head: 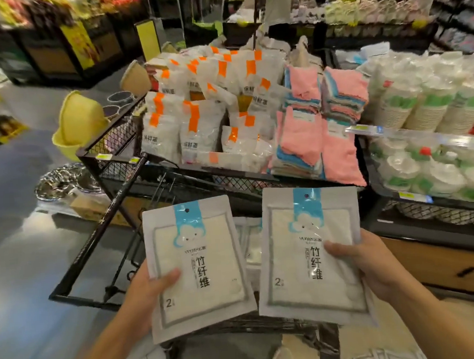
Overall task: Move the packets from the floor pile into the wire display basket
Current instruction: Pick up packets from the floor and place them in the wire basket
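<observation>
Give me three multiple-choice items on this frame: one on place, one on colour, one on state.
1. What lies right of the orange-striped packets in the wire display basket?
A. folded cloths
B. yellow tubs
C. bottles

2. What colour is the top strip on the left packet and the right packet?
A. orange
B. blue
C. green

3. How do the hands stand?
A. both empty
B. one holds both packets
C. each grips one packet

Key: 1 A, the pink and blue cloths sit beside them. 2 B, both strips are blue. 3 C, the left hand and the right hand each have a thumb across one.
</observation>
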Action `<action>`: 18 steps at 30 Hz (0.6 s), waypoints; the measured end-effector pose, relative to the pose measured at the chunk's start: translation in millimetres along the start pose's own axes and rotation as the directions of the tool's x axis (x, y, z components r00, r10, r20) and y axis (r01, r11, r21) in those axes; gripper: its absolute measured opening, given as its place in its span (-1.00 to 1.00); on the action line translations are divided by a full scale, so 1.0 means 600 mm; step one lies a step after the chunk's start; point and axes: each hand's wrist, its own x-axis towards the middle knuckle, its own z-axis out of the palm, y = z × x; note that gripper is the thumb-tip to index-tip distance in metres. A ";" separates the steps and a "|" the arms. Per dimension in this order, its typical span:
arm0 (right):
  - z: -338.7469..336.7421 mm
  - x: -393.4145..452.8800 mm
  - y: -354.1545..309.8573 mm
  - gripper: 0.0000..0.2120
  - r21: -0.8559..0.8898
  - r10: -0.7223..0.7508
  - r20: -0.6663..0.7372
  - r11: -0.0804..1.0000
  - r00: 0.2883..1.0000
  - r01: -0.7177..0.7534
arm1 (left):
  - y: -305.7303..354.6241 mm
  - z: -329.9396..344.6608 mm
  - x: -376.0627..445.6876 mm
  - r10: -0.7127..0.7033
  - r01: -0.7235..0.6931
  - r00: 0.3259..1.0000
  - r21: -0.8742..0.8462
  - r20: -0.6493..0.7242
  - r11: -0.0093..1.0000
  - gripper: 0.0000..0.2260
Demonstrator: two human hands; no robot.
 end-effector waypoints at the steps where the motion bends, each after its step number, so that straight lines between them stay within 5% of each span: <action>1: 0.004 0.020 -0.001 -0.64 -0.006 0.005 0.012 1.000 1.000 -0.005 | 0.000 0.002 0.011 -0.006 0.006 1.000 0.009 -0.013 1.000 -0.58; 7: 0.015 0.147 -0.012 -0.67 0.006 0.057 0.049 0.998 0.997 -0.058 | 0.017 0.029 0.087 -0.045 0.049 0.997 0.067 -0.058 0.997 -0.58; 18: -0.002 0.331 0.078 -0.67 0.010 0.209 -0.092 0.978 0.973 -0.209 | -0.035 0.049 0.254 -0.191 0.218 0.958 0.110 -0.216 0.970 -0.65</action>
